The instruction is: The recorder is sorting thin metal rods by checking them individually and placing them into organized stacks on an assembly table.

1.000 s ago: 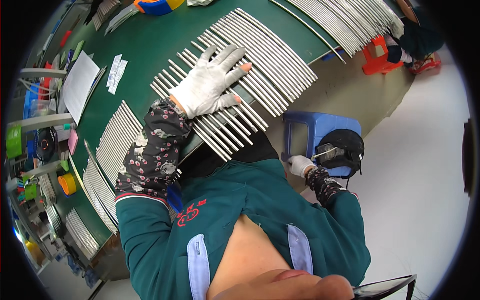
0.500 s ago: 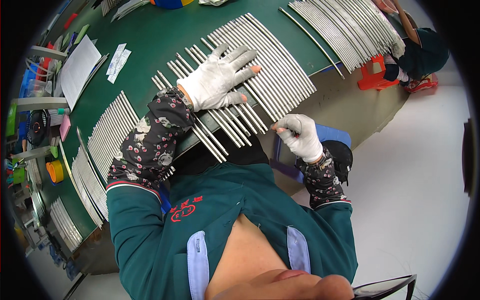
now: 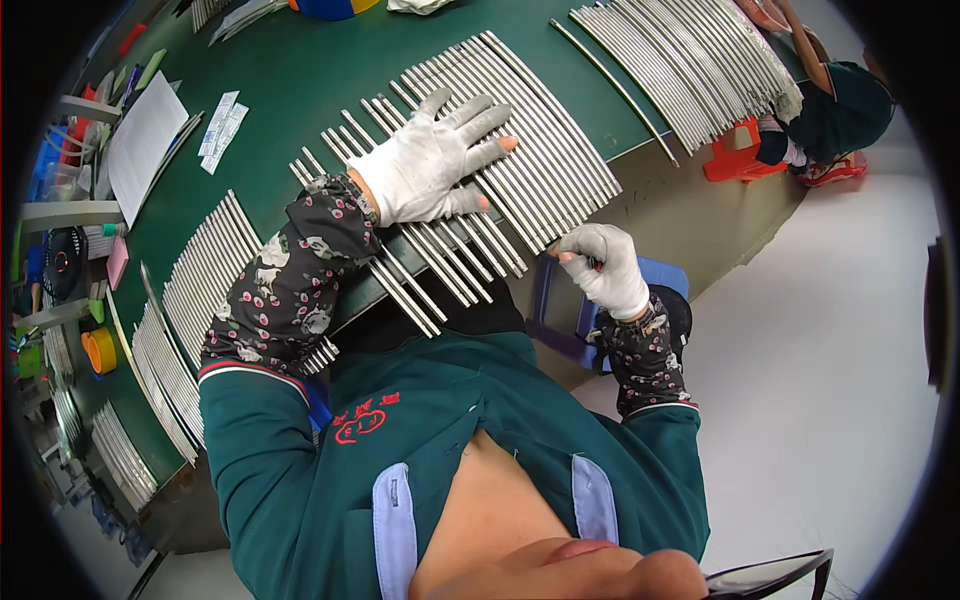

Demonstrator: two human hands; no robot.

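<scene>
A row of thin silvery metal rods [image 3: 535, 125] lies side by side across the green table, their near ends sticking out past its edge. My left hand [image 3: 425, 165], in a white glove with bare thumb and fingertip showing, lies flat on the rods with fingers spread. Under and left of it, several rods are staggered and spaced apart. At the near ends of the rods on the right, my right hand [image 3: 608, 268], also gloved, is closed in a pinch. A small dark and red bit shows between its fingers; what it is cannot be made out.
More rods lie at the far right [image 3: 680, 70] and at the left [image 3: 210, 265]. Paper sheets [image 3: 150, 150], small labels [image 3: 222, 130] and a yellow tape roll [image 3: 99, 351] are on the left. A blue stool [image 3: 560, 335] stands below the table edge; a co-worker [image 3: 845, 110] sits at far right.
The whole view has shifted slightly. My right hand has moved a little to the right along the rods' near ends, still closed. My left hand stays flat on the rods.
</scene>
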